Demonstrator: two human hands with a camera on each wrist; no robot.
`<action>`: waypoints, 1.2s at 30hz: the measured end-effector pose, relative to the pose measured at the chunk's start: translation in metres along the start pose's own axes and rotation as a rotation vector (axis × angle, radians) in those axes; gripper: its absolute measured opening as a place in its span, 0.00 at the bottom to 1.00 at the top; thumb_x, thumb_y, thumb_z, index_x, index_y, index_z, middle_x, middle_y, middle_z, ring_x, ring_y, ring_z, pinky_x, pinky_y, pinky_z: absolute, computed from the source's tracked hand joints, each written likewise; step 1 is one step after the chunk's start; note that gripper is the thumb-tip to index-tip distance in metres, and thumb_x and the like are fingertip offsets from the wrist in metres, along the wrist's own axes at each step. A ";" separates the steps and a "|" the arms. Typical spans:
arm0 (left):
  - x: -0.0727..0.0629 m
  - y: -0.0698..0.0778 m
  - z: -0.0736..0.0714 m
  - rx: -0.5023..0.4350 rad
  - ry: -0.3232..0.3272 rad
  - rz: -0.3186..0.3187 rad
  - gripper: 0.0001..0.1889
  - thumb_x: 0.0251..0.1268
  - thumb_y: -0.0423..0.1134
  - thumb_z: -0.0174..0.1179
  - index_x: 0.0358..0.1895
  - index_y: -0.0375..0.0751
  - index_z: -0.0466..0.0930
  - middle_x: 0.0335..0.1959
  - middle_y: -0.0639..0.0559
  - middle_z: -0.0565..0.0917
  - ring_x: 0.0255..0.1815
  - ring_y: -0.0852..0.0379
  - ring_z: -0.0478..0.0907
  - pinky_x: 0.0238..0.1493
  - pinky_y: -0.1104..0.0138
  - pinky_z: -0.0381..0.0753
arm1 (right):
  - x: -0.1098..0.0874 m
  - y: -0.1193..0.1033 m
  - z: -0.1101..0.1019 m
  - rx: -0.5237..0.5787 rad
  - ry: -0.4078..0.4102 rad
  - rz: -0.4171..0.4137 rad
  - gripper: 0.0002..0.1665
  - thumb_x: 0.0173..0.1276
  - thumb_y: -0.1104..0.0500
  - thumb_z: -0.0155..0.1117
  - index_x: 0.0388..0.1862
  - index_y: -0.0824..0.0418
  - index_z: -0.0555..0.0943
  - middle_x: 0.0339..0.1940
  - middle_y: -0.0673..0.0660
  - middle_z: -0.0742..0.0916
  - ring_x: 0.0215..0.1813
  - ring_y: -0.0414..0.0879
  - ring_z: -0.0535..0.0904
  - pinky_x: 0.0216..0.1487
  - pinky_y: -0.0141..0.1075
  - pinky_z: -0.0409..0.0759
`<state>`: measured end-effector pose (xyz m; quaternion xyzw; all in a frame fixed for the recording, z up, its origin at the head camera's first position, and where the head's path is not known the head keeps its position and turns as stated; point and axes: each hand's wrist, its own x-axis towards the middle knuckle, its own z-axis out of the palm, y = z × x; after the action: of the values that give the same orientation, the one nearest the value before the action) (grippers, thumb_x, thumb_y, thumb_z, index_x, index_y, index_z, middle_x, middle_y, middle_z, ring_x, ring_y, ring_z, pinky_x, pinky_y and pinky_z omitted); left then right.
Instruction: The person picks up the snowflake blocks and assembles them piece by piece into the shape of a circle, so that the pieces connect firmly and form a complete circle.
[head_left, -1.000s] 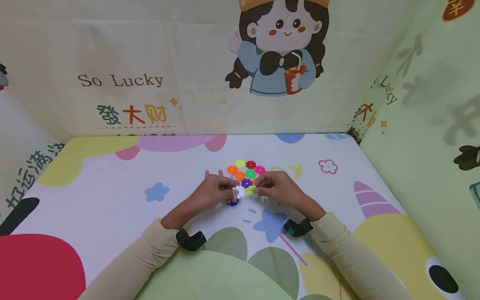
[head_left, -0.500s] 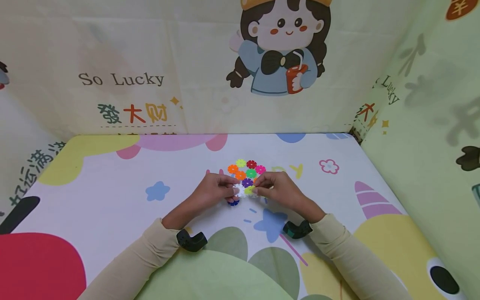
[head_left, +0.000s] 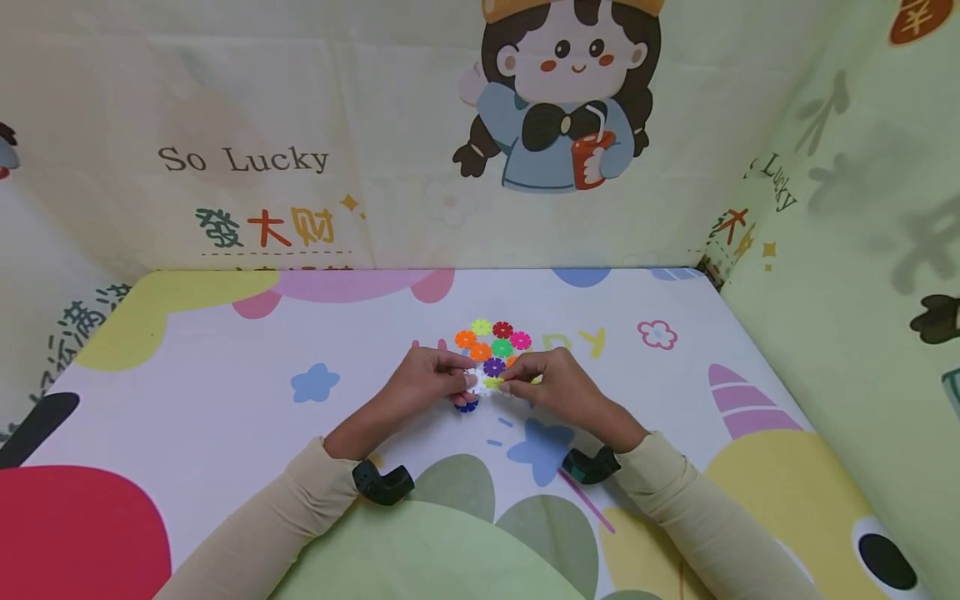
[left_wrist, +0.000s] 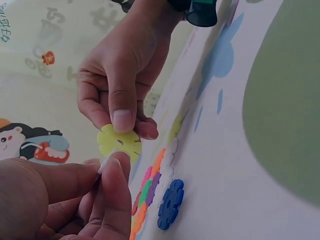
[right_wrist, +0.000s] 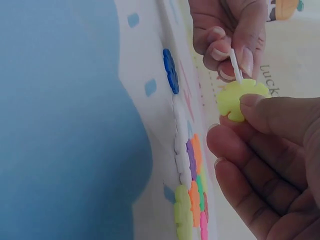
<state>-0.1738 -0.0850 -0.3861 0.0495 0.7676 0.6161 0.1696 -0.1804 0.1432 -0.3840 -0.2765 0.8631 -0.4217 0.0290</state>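
Observation:
Between the thumb and fingertips of my left hand [head_left: 435, 379] I pinch a white notched snowflake disc [right_wrist: 235, 65], seen edge-on in the right wrist view. My right hand [head_left: 562, 383] pinches a yellow snowflake disc [right_wrist: 231, 100] of the same kind. The two discs meet at their notched edges, at an angle to each other, with both hands raised over the table. Below them lie several more discs, among them a dark blue disc [left_wrist: 171, 205], a purple disc [head_left: 494, 367] and a green disc [head_left: 502, 347]. My left fingers partly hide the white disc in the left wrist view.
Orange [head_left: 466, 339], red [head_left: 502, 330] and pink discs [head_left: 521, 340] lie just beyond my hands. A patterned cloth [head_left: 225, 433] covers the table. Printed fabric walls [head_left: 397, 125] stand at the back and both sides.
My right hand has shifted slightly left, and its fingers have come closer to the left hand. The yellow disc has turned and shows narrower in the head view. My left hand stays nearly still.

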 end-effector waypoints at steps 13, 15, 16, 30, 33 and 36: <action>0.002 -0.002 0.002 -0.087 0.007 -0.009 0.14 0.65 0.30 0.63 0.51 0.29 0.82 0.36 0.40 0.85 0.30 0.52 0.85 0.42 0.68 0.82 | -0.001 0.003 0.007 -0.013 0.089 -0.032 0.04 0.58 0.66 0.74 0.32 0.61 0.88 0.29 0.49 0.88 0.32 0.38 0.84 0.33 0.32 0.82; 0.002 -0.003 0.002 -0.097 0.012 -0.011 0.14 0.64 0.30 0.63 0.52 0.29 0.81 0.37 0.40 0.85 0.30 0.53 0.85 0.41 0.68 0.82 | -0.001 0.002 0.008 -0.015 0.093 -0.028 0.04 0.57 0.66 0.74 0.33 0.61 0.88 0.29 0.49 0.88 0.33 0.39 0.84 0.35 0.31 0.82; 0.002 -0.003 0.003 -0.099 0.015 -0.011 0.14 0.64 0.30 0.63 0.52 0.28 0.81 0.37 0.41 0.85 0.29 0.53 0.85 0.41 0.68 0.82 | -0.001 0.002 0.009 -0.019 0.095 -0.027 0.05 0.57 0.66 0.74 0.33 0.61 0.88 0.29 0.50 0.88 0.33 0.39 0.84 0.35 0.31 0.82; -0.001 -0.001 0.005 -0.151 -0.020 -0.017 0.18 0.64 0.30 0.64 0.56 0.25 0.78 0.36 0.39 0.85 0.30 0.53 0.86 0.42 0.67 0.82 | -0.001 -0.003 0.005 -0.062 0.118 -0.105 0.05 0.57 0.67 0.74 0.33 0.61 0.88 0.29 0.49 0.88 0.32 0.38 0.84 0.32 0.32 0.82; 0.000 -0.002 0.005 -0.075 -0.058 -0.015 0.19 0.63 0.30 0.65 0.56 0.27 0.78 0.30 0.42 0.84 0.30 0.53 0.85 0.42 0.67 0.82 | 0.000 -0.001 0.004 -0.060 0.091 -0.092 0.06 0.58 0.67 0.74 0.35 0.61 0.88 0.31 0.49 0.88 0.33 0.39 0.84 0.33 0.32 0.82; 0.001 -0.002 0.006 0.016 -0.081 -0.020 0.17 0.62 0.30 0.65 0.54 0.29 0.80 0.28 0.44 0.82 0.29 0.52 0.84 0.39 0.66 0.83 | 0.000 0.001 0.002 -0.073 0.060 -0.061 0.08 0.58 0.65 0.74 0.38 0.61 0.88 0.32 0.48 0.88 0.33 0.39 0.83 0.34 0.31 0.82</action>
<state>-0.1723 -0.0792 -0.3892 0.0678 0.7654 0.6058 0.2063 -0.1804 0.1419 -0.3856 -0.2905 0.8695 -0.3989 -0.0200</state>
